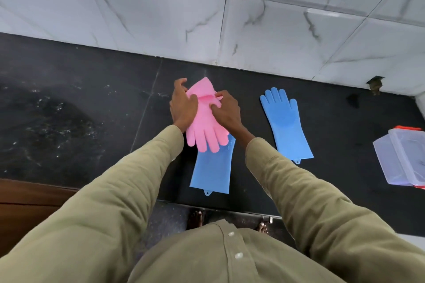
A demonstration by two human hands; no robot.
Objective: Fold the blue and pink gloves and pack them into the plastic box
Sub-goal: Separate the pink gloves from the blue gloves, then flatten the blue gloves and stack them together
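A pink glove point(204, 126) lies on the black counter point(92, 110), fingers pointing toward me, its cuff end bent over at the far side. My left hand point(182, 108) presses its left edge and my right hand point(226, 110) pinches the folded cuff. Under the pink fingers lies a blue glove point(212, 167), only its cuff half visible. A second blue glove point(285, 124) lies flat to the right, fingers toward the wall. The clear plastic box point(401, 158) with an orange-trimmed lid sits at the far right edge.
A white marble-tiled wall point(253, 30) rises behind the counter. A brown wooden surface point(27, 202) adjoins the counter at the lower left. My bare feet show on the floor below the counter's front edge.
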